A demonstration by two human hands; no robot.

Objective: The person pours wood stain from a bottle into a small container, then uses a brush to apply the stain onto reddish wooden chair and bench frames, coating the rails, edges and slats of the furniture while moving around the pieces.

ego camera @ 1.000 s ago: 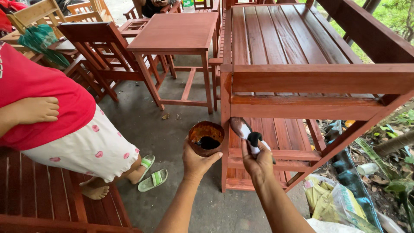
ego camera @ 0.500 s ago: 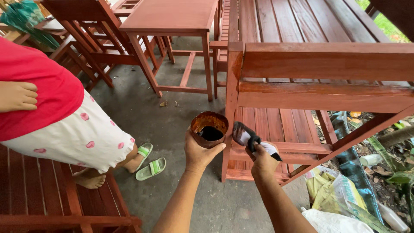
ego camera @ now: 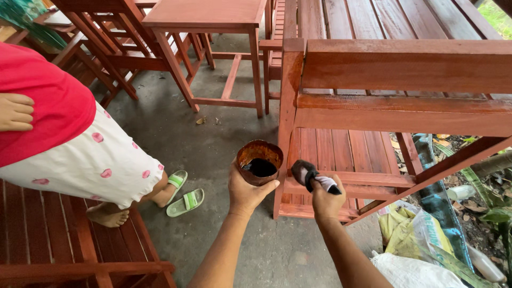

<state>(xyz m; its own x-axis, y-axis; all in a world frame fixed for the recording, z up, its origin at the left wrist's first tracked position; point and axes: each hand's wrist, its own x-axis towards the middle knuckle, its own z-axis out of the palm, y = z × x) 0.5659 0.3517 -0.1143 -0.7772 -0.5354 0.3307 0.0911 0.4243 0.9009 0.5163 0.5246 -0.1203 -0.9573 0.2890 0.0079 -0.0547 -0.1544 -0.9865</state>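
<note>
My left hand (ego camera: 246, 188) grips a small round can (ego camera: 260, 161), brown-stained, with dark liquid inside. My right hand (ego camera: 326, 199) holds a stained cloth pad (ego camera: 308, 175), its dark end pointing at the can and a short way to its right. Both hands are low in front of a red-brown wooden bench frame (ego camera: 394, 66), next to its front left leg (ego camera: 288, 120) and lower rail.
A person in a red top and white spotted skirt (ego camera: 101, 157) stands at left, barefoot beside green sandals (ego camera: 183, 194). A small red-brown table (ego camera: 210, 16) and chairs stand behind. A wooden bench seat (ego camera: 48, 240) is at bottom left. Bags and plants lie at right.
The view has shifted lower and closer to the bench. My right hand brought the cloth pad nearer the can. The person at left stayed put.
</note>
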